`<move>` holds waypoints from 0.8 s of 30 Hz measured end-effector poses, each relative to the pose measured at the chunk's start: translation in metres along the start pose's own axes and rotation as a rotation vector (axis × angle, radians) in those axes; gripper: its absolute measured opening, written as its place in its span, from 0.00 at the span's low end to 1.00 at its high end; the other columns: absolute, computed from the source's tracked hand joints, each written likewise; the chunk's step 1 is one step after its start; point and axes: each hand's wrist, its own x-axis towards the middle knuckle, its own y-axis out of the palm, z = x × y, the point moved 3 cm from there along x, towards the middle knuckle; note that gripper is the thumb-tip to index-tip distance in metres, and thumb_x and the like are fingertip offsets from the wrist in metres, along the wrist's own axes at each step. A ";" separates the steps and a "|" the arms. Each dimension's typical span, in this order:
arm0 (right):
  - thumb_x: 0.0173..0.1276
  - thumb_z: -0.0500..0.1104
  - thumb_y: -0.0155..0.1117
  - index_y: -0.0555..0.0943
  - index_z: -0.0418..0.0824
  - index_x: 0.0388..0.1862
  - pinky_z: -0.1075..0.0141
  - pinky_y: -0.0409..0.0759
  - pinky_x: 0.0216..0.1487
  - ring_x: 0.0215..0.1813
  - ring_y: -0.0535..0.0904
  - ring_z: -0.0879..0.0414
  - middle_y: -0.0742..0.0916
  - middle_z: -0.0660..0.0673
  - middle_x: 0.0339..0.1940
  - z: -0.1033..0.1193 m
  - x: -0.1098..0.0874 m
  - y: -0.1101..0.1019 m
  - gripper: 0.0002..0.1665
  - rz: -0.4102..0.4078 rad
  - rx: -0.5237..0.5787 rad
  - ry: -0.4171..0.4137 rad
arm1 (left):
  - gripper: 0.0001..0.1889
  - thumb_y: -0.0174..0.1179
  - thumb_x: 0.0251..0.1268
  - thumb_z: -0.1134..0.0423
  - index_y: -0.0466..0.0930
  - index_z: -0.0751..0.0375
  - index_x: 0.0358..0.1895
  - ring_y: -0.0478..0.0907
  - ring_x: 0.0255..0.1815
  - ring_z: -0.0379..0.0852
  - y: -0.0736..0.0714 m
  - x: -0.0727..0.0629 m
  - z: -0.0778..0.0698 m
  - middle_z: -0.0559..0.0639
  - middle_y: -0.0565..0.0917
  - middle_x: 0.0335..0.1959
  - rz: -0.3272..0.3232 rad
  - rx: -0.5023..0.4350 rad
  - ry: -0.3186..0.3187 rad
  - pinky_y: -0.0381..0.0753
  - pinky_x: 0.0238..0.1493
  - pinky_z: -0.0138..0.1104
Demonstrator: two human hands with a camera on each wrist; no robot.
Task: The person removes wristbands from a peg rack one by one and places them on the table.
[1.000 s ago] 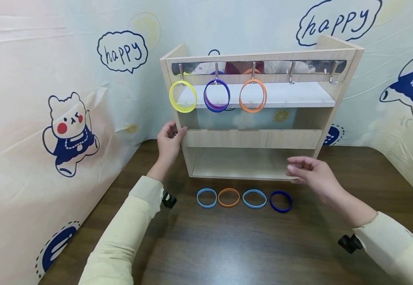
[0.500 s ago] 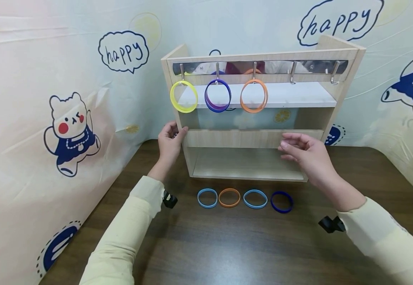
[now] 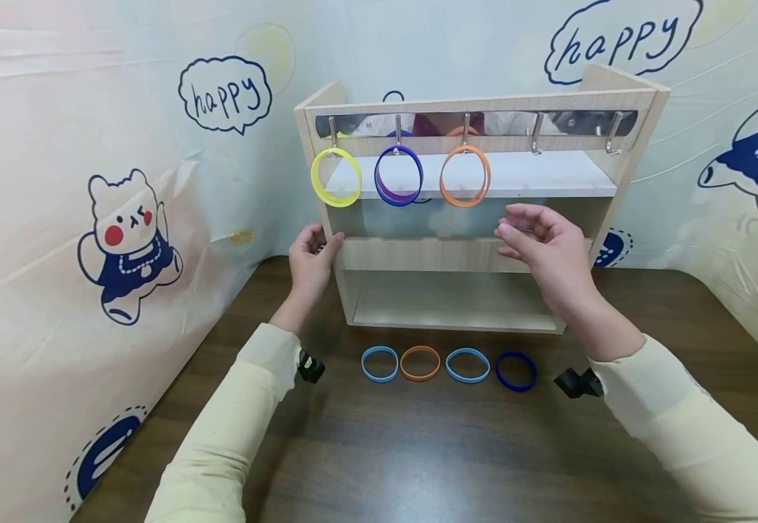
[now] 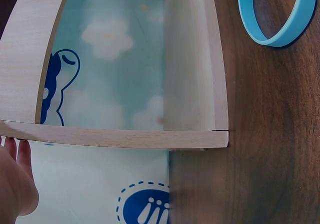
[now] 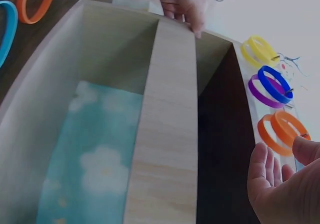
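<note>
So the left hand (image 3: 311,265) is gripping the side of the wooden rack (image 3: 418,256), and the right hand (image 3: 549,250) is up in front, fingers loose and slightly spread, just below the hanging orange bands (image 3: 464,203). Next to those hang a blue band (image 3: 420,181) and a purple band (image 3: 397,195), then yellow band(s) (image 3: 336,201). Down on the desk (image 3: 385,450): a light blue, orange, light blue, dark blue row (image 3: 420,378).

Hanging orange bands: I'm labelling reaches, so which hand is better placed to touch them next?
Probably the right hand: nearer the orange bands and empty, while the left hand grips the rack.
</note>
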 end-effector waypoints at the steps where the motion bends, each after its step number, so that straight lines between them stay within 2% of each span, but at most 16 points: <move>1: 0.65 0.38 0.68 0.79 0.38 0.53 0.68 0.81 0.41 0.44 0.83 0.55 0.83 0.41 0.45 0.001 0.001 0.002 0.17 -0.003 0.012 -0.004 | 0.17 0.63 0.64 0.67 0.77 0.71 0.54 0.76 0.44 0.44 0.000 0.000 0.000 0.64 0.80 0.49 -0.001 0.000 0.001 0.77 0.42 0.32; 7: 0.64 0.36 0.69 0.79 0.36 0.52 0.68 0.82 0.39 0.42 0.82 0.55 0.84 0.43 0.41 0.007 0.009 0.014 0.18 -0.023 0.065 -0.037 | 0.18 0.63 0.64 0.68 0.76 0.73 0.54 0.76 0.43 0.44 -0.001 0.000 0.000 0.58 0.82 0.45 -0.003 0.001 0.007 0.77 0.41 0.32; 13: 0.64 0.36 0.68 0.77 0.33 0.54 0.68 0.82 0.39 0.42 0.81 0.56 0.83 0.44 0.41 0.010 0.015 0.022 0.20 -0.058 0.056 -0.035 | 0.17 0.63 0.64 0.68 0.76 0.74 0.53 0.77 0.43 0.45 -0.001 -0.001 -0.001 0.59 0.82 0.44 0.008 0.002 0.034 0.76 0.40 0.32; 24: 0.64 0.38 0.69 0.78 0.36 0.54 0.69 0.81 0.38 0.45 0.80 0.54 0.83 0.42 0.45 0.014 0.023 0.032 0.20 -0.096 0.016 -0.015 | 0.17 0.63 0.64 0.68 0.77 0.73 0.53 0.77 0.42 0.44 0.000 -0.001 -0.001 0.58 0.82 0.44 0.007 -0.014 0.036 0.76 0.39 0.32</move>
